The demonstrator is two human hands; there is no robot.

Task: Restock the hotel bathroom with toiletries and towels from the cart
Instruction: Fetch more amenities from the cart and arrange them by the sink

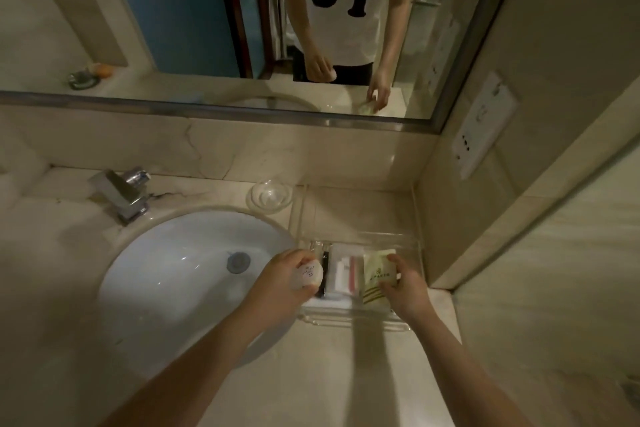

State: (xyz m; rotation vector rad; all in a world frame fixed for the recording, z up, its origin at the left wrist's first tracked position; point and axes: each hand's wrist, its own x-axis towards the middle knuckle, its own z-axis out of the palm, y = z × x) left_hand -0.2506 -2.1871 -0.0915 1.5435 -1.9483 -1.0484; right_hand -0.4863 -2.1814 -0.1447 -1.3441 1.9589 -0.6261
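Note:
A clear acrylic tray (408, 239) sits on the counter to the right of the sink. In it lie white sachets (341, 274) and a pale green packet (377, 279) with a printed logo. My right hand (403, 286) pinches the green packet at its right edge inside the tray. My left hand (282, 282) grips a small round white wrapped soap (308, 274) just left of the tray, over the sink's rim.
A white oval sink (173, 274) with a chrome faucet (121, 192) fills the left. A clear glass soap dish (270, 196) stands behind the tray. A mirror (173, 28) spans the back wall. A wall socket plate (483, 125) is on the right wall.

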